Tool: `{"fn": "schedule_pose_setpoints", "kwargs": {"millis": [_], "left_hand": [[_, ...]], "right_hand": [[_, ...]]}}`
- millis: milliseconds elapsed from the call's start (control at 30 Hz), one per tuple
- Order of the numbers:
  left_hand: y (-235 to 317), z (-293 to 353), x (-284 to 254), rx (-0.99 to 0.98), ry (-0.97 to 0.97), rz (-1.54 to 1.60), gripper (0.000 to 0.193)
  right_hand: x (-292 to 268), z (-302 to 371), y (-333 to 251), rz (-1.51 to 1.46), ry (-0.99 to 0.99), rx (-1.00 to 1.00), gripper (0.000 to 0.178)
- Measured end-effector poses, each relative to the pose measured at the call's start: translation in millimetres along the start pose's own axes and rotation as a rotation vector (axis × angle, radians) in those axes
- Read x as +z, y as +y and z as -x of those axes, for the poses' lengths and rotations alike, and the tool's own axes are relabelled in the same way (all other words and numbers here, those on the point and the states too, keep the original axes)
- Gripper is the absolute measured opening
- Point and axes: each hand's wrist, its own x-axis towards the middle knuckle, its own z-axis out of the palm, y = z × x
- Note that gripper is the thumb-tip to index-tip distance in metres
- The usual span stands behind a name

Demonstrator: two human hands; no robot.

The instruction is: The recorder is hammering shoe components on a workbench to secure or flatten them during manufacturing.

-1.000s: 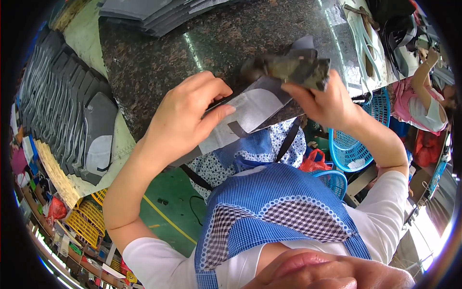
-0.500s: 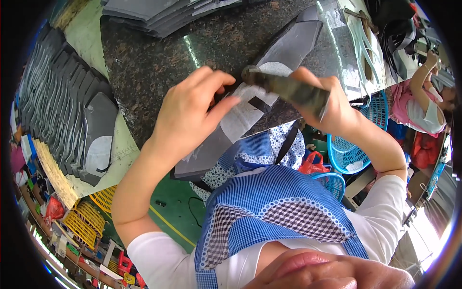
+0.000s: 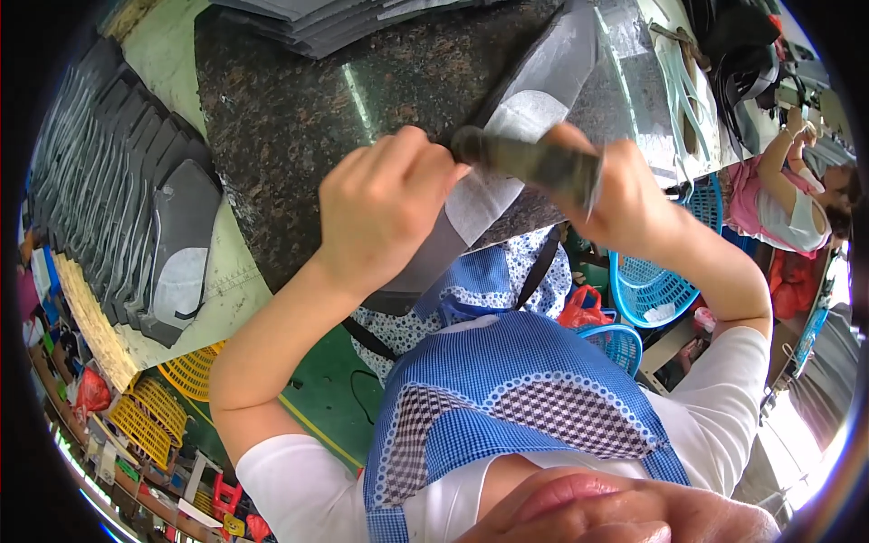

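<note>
A long dark grey flat piece (image 3: 554, 68), apparently leather or a similar sheet, lies slantwise across the stone slab and overhangs its near edge. A light grey patch (image 3: 478, 210) covers its middle. My left hand (image 3: 385, 204) is closed with thumb and forefinger pinched at the piece's left edge; the fingertips are partly hidden. In my right hand (image 3: 620, 195) is a hammer with a dark metal head (image 3: 525, 163), round at one end and flared at the other. The head, blurred, is over the patch close to my left fingertips. Its handle is mostly hidden.
The speckled dark stone slab (image 3: 272, 118) carries a stack of grey pieces (image 3: 335, 23) at its far side. A row of similar patched pieces (image 3: 118, 181) leans at the left. Blue baskets (image 3: 647, 281) stand at right, yellow ones (image 3: 149, 421) at lower left. Another person (image 3: 769, 199) sits at far right.
My left thumb and fingers have closed together and moved slightly right over the piece. The piece has slid a little away from me. The hammer has moved slightly left.
</note>
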Motion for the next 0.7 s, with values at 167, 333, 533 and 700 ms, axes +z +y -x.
{"fn": "schedule_pose_setpoints", "kwargs": {"millis": [167,333,533,700], "left_hand": [[-4,7,-12,-0.173,-0.101,0.373,0.022],[0,14,-9,-0.003,-0.023,0.152,0.019],[5,1,4,-0.047,-0.005,-0.052,0.021],[-12,7,-29,-0.195,-0.231,0.374,0.019]], "right_hand": [[3,-12,14,-0.185,0.007,0.282,0.018],[-4,-1,-4,-0.042,-0.245,0.058,0.019],[-5,-6,-2,-0.111,-0.080,0.246,0.023],[10,5,3,-0.202,-0.029,0.215,0.018]]}}
